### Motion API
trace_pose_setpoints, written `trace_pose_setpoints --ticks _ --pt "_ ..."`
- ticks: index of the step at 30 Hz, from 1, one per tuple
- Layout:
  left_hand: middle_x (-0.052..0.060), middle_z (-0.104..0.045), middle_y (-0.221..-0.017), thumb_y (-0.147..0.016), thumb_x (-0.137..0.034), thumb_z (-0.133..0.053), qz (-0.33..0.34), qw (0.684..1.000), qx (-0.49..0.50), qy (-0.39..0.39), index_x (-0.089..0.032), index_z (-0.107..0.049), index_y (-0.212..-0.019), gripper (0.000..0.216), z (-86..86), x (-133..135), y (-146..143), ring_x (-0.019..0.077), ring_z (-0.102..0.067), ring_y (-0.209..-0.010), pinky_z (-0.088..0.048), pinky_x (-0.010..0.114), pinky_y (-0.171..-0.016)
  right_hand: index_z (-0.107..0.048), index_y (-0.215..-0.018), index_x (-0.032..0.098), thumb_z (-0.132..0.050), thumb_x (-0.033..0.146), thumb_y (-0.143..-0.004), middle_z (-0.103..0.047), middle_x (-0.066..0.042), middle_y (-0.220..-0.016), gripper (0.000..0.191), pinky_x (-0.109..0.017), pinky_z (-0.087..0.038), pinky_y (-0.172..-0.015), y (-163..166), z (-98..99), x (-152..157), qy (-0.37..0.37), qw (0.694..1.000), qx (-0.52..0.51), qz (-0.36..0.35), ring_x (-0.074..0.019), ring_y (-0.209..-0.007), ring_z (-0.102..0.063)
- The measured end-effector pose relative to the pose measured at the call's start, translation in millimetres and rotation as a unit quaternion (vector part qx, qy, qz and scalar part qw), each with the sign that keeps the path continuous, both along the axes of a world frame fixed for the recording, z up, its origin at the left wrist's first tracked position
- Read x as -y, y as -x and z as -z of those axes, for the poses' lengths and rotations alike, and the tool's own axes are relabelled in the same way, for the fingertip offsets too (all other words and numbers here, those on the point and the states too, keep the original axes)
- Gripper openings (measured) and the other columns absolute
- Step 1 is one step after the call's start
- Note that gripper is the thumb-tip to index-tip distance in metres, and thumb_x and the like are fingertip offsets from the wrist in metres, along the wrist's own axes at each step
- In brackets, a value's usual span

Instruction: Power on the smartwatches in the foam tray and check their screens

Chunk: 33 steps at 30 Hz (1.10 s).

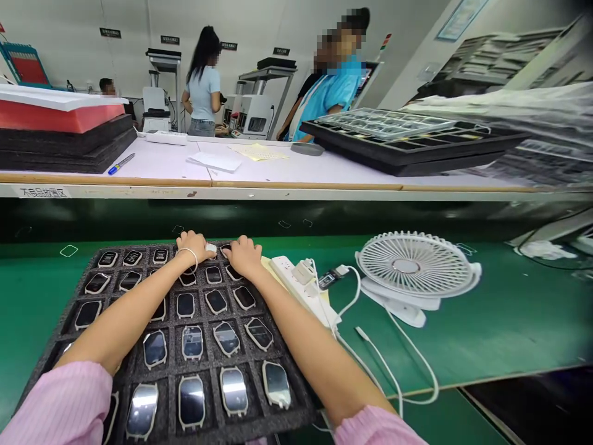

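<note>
A black foam tray point(78, 290) lies on the green mat before me, its pockets filled with several smartwatch bodies point(191, 398) with dark screens. Both arms reach over it to the far edge. My left hand point(194, 246) is curled there, a thin band at the wrist, with a small white piece point(211, 248) at its fingertips. Right beside it, my right hand point(244, 254) is also curled, fingers bent down onto the tray's far right pockets. What the fingers pinch is too small to name.
A white power strip point(296, 284) with plugs and cables lies right of the tray, then a small white fan point(414, 267). A raised shelf point(296, 179) behind holds foam sheets, papers, a blue pen point(121, 164) and black trays point(407, 148). Other people stand beyond.
</note>
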<state>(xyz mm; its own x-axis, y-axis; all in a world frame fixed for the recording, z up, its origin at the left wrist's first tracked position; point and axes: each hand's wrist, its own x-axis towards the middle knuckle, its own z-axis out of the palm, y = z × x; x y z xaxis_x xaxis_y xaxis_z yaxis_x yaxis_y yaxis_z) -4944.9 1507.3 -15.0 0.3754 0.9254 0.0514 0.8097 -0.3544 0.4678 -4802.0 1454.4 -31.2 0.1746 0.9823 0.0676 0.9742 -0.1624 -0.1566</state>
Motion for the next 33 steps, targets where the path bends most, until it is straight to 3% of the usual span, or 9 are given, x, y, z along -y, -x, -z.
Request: trace_pose_setpoints --ticks 5,9,12,16,20,23,24,27,33 --pt "0.003 -0.065 -0.074 -0.065 -0.026 -0.078 0.063 0.985 0.145 0.071 -0.021 -0.057 -0.071 0.022 -23.8 6 22 0.0253 -0.066 -0.081 -0.049 0.035 -0.074 -0.062 -0.108 0.015 -0.062 0.032 -0.091 -0.058 -0.021 -0.125 0.024 -0.050 -0.036 -0.098 1 -12.7 -4 -0.018 0.994 -0.104 0.003 -0.0384 -0.124 -0.050" --pt "0.001 -0.065 -0.069 -0.071 -0.033 -0.075 0.096 0.950 0.263 0.142 -0.019 -0.059 -0.081 0.023 -43.1 25 62 0.0171 -0.064 -0.061 -0.047 0.027 -0.056 -0.052 -0.112 0.016 -0.055 0.017 -0.092 -0.066 -0.020 -0.111 0.020 -0.049 -0.040 -0.094 16 -25.9 4 -0.026 0.973 -0.227 -0.042 -0.0346 -0.109 -0.061" --pt "0.002 -0.064 -0.069 -0.070 -0.039 -0.078 0.068 0.905 0.364 0.210 -0.016 -0.064 -0.082 0.029 -47.9 43 97 0.0115 -0.059 -0.056 -0.042 0.022 -0.051 -0.046 -0.111 0.021 -0.049 0.023 -0.096 -0.070 -0.010 -0.100 0.016 -0.036 -0.049 -0.075 36 -30.1 10 0.001 0.924 -0.369 -0.102 -0.0224 -0.078 -0.068" --pt "-0.001 -0.060 -0.066 -0.063 -0.035 -0.085 -0.005 0.850 0.440 0.289 -0.014 -0.067 -0.081 0.033 -36.8 66 130 0.0065 -0.049 -0.052 -0.037 0.019 -0.049 -0.048 -0.107 0.022 -0.040 0.035 -0.099 -0.071 -0.005 -0.086 0.017 -0.026 -0.044 -0.051 71 -24.5 21 0.074 0.822 -0.538 -0.172 -0.0136 -0.051 -0.058" --pt "-0.004 -0.059 -0.067 -0.065 -0.031 -0.081 -0.073 0.860 0.447 0.235 -0.015 -0.064 -0.092 0.037 -16.6 87 140 0.0065 -0.044 -0.050 -0.033 0.020 -0.049 -0.051 -0.114 0.020 -0.047 0.037 -0.097 -0.070 -0.006 -0.088 0.025 -0.030 -0.054 -0.063 96 -11.7 36 0.143 0.705 -0.666 -0.197 -0.0153 -0.064 -0.068" --pt "0.002 -0.068 -0.086 -0.070 -0.026 -0.074 -0.064 0.889 0.424 0.164 -0.016 -0.063 -0.099 0.032 -7.3 97 142 0.0143 -0.060 -0.074 -0.047 0.027 -0.070 -0.054 -0.122 0.021 -0.071 0.032 -0.086 -0.071 -0.004 -0.094 0.041 -0.032 -0.056 -0.082 99 -2.6 47 0.206 0.572 -0.772 -0.184 -0.0165 -0.082 -0.073" --pt "0.004 -0.069 -0.093 -0.071 -0.024 -0.071 -0.055 0.902 0.405 0.135 -0.016 -0.063 -0.100 0.031 -6.0 99 142 0.0173 -0.062 -0.084 -0.048 0.030 -0.080 -0.055 -0.122 0.021 -0.077 0.031 -0.082 -0.071 -0.004 -0.096 0.047 -0.032 -0.056 -0.086 99 -0.2 49 0.218 0.548 -0.788 -0.178 -0.0167 -0.085 -0.074" --pt "0.006 -0.069 -0.103 -0.073 -0.022 -0.065 -0.036 0.936 0.343 0.069 -0.018 -0.061 -0.102 0.029 -5.2 105 142 0.0220 -0.062 -0.098 -0.046 0.036 -0.093 -0.056 -0.122 0.021 -0.084 0.032 -0.077 -0.071 -0.003 -0.097 0.055 -0.032 -0.056 -0.087 95 4.1 55 0.223 0.538 -0.794 -0.175 -0.0171 -0.084 -0.074" --pt "0.006 -0.067 -0.104 -0.075 -0.026 -0.058 -0.025 0.956 0.286 0.053 -0.020 -0.057 -0.108 0.033 -2.2 110 141 0.0241 -0.061 -0.095 -0.047 0.035 -0.081 -0.059 -0.121 0.023 -0.085 0.030 -0.078 -0.068 0.001 -0.090 0.051 -0.024 -0.053 -0.068 89 2.8 58 0.197 0.524 -0.797 -0.227 -0.0130 -0.073 -0.071"
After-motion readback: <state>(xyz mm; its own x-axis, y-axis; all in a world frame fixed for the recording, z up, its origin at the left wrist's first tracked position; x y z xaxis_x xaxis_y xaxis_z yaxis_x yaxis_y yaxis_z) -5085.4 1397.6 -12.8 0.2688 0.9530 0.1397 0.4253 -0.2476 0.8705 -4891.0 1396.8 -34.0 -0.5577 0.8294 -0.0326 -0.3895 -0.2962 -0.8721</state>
